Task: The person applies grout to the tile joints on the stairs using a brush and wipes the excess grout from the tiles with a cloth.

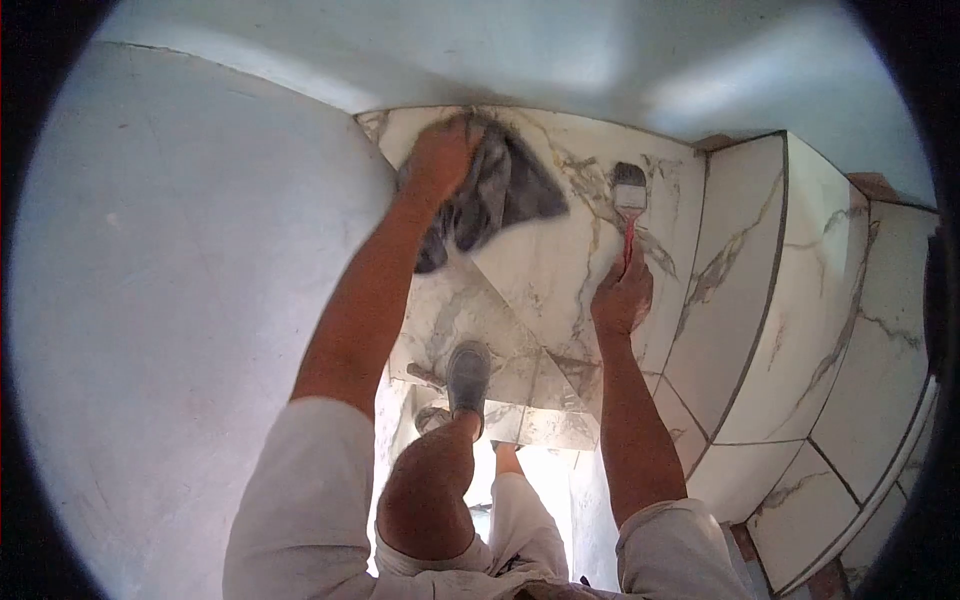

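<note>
My left hand (443, 155) is closed on a dark grey cloth (500, 190), which hangs in folds against the upper left of a white marble-patterned tile surface (540, 260). The cloth and the hand are slightly blurred. To the right, my right hand (622, 295) grips a paintbrush (630, 190) by its red handle. Its dark bristles point up and away from me, over the grey-veined tile. The metal band of the brush faces the camera.
A pale blue wall (200, 250) runs along the left side. More marble-patterned tiles (740, 260) with dark joints rise on the right. Below, my shoe (468, 375) stands on a tiled step, with a small dark object (425, 375) beside it.
</note>
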The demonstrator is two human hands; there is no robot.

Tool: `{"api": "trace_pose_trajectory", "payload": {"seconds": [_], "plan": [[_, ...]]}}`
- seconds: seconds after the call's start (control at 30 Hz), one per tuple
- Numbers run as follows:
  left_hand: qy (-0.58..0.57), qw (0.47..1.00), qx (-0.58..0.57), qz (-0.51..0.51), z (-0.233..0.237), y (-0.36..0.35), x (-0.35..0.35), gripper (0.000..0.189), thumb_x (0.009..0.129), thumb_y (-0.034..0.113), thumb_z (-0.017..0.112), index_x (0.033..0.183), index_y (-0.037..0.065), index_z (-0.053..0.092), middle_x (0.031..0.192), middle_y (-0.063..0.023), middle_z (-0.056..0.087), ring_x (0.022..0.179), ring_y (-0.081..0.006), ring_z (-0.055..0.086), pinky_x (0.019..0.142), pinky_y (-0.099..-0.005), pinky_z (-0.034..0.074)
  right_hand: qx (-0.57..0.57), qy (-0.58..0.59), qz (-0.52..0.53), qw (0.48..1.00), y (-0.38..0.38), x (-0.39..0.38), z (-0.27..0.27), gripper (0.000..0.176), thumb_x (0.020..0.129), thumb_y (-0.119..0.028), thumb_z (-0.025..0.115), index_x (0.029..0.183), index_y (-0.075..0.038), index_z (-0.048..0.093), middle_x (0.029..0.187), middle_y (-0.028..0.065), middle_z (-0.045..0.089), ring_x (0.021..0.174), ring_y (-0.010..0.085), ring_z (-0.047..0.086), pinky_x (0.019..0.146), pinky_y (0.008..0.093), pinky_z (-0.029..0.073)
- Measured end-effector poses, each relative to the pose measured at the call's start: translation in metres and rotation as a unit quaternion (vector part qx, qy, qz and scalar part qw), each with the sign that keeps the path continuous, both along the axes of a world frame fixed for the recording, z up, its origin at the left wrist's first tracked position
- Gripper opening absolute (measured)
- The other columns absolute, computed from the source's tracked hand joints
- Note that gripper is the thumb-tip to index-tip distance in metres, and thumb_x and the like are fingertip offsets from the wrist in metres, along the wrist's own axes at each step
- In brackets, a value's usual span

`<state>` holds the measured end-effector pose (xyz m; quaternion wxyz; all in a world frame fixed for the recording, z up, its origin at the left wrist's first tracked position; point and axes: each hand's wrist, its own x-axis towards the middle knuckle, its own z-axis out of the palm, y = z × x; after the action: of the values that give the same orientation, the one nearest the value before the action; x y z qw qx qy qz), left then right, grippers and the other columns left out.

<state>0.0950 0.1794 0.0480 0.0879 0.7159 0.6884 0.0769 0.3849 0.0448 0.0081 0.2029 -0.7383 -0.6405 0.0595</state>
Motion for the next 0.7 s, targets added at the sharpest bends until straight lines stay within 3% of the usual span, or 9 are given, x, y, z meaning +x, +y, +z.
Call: {"api": "trace_pose_trajectory", "payload": {"seconds": [0.03, 0.13, 0.23, 0.3, 0.37, 0.53, 0.6, 0.67, 0.7], "plan": [[0.001, 0.997, -0.075, 0.024, 0.004, 0.027, -0.001, 0.041, 0.091, 0.034, 0.046, 0.108, -0.003, 0.053, 0.102, -0.0255, 0.060, 0.097, -0.0432, 0.055, 0.086, -0.0478, 0.043, -0.009, 0.013, -0.001, 1.000, 0.001, 0.000, 0.001, 0.038, 0.090, -0.020, 0.049, 0.124, -0.003, 0.046, 0.091, 0.0173, 0.058, 0.082, 0.0358, 0.055, 0.071, 0.0447, 0.044], [-0.042, 0.999, -0.016, 0.018, 0.004, -0.008, 0.004, 0.044, 0.091, 0.034, 0.046, 0.114, -0.004, 0.050, 0.107, -0.0255, 0.058, 0.097, -0.0432, 0.055, 0.086, -0.0480, 0.043, -0.020, 0.026, 0.004, 0.999, -0.006, 0.004, -0.003, 0.039, 0.090, -0.020, 0.050, 0.125, -0.003, 0.045, 0.095, 0.0175, 0.059, 0.084, 0.0367, 0.055, 0.074, 0.0451, 0.045], [-0.012, 0.996, -0.084, 0.013, -0.008, -0.111, 0.012, 0.051, 0.091, 0.033, 0.048, 0.126, -0.004, 0.042, 0.125, -0.0249, 0.048, 0.110, -0.0402, 0.050, 0.093, -0.0450, 0.040, -0.014, 0.026, 0.003, 1.000, 0.001, 0.003, 0.002, 0.040, 0.090, -0.019, 0.050, 0.126, -0.003, 0.044, 0.094, 0.0175, 0.059, 0.085, 0.0362, 0.055, 0.073, 0.0450, 0.045], [-0.023, 0.999, -0.021, -0.006, -0.010, -0.160, 0.014, 0.048, 0.089, 0.029, 0.052, 0.125, -0.003, 0.045, 0.125, -0.0229, 0.049, 0.111, -0.0377, 0.049, 0.096, -0.0434, 0.039, -0.016, 0.028, 0.002, 0.999, 0.001, 0.001, 0.006, 0.040, 0.090, -0.019, 0.050, 0.126, -0.003, 0.044, 0.094, 0.0174, 0.059, 0.085, 0.0357, 0.055, 0.073, 0.0449, 0.045], [-0.034, 0.999, -0.025, 0.019, -0.002, -0.169, 0.016, 0.048, 0.088, 0.027, 0.054, 0.124, -0.003, 0.045, 0.123, -0.0234, 0.051, 0.112, -0.0371, 0.049, 0.096, -0.0430, 0.039, 0.004, 0.018, -0.002, 1.000, 0.003, 0.000, 0.008, 0.039, 0.087, -0.017, 0.054, 0.124, -0.005, 0.046, 0.084, 0.0151, 0.057, 0.077, 0.0331, 0.055, 0.068, 0.0430, 0.045], [-0.066, 0.991, 0.013, 0.112, 0.000, -0.210, 0.017, 0.048, 0.085, 0.023, 0.059, 0.124, -0.002, 0.046, 0.123, -0.0214, 0.052, 0.116, -0.0349, 0.048, 0.099, -0.0440, 0.036, 0.013, 0.013, -0.002, 1.000, 0.002, 0.003, -0.001, 0.039, 0.088, -0.017, 0.053, 0.124, -0.005, 0.046, 0.084, 0.0149, 0.056, 0.076, 0.0320, 0.054, 0.067, 0.0433, 0.044], [-0.074, 0.990, 0.050, 0.113, -0.001, -0.214, 0.018, 0.047, 0.085, 0.023, 0.059, 0.122, -0.003, 0.047, 0.123, -0.0209, 0.052, 0.116, -0.0346, 0.047, 0.099, -0.0443, 0.036, 0.048, 0.018, 0.008, 0.999, 0.001, 0.001, -0.002, 0.038, 0.088, -0.018, 0.053, 0.124, -0.005, 0.047, 0.084, 0.0148, 0.056, 0.076, 0.0318, 0.054, 0.067, 0.0433, 0.044], [-0.084, 0.986, 0.089, 0.114, -0.008, -0.203, 0.023, 0.047, 0.084, 0.024, 0.060, 0.121, -0.003, 0.049, 0.123, -0.0204, 0.052, 0.117, -0.0344, 0.047, 0.099, -0.0446, 0.036, 0.004, 0.020, -0.003, 1.000, 0.002, 0.001, 0.003, 0.037, 0.088, -0.019, 0.052, 0.122, -0.004, 0.048, 0.085, 0.0145, 0.056, 0.078, 0.0314, 0.055, 0.067, 0.0430, 0.044], [-0.039, 0.992, 0.087, 0.077, -0.015, -0.180, 0.027, 0.046, 0.083, 0.024, 0.061, 0.119, -0.003, 0.050, 0.122, -0.0213, 0.053, 0.115, -0.0351, 0.048, 0.099, -0.0447, 0.036, 0.005, 0.018, -0.004, 1.000, 0.004, 0.001, 0.006, 0.037, 0.088, -0.019, 0.052, 0.122, -0.004, 0.048, 0.085, 0.0145, 0.056, 0.078, 0.0314, 0.055, 0.067, 0.0430, 0.044]]}}
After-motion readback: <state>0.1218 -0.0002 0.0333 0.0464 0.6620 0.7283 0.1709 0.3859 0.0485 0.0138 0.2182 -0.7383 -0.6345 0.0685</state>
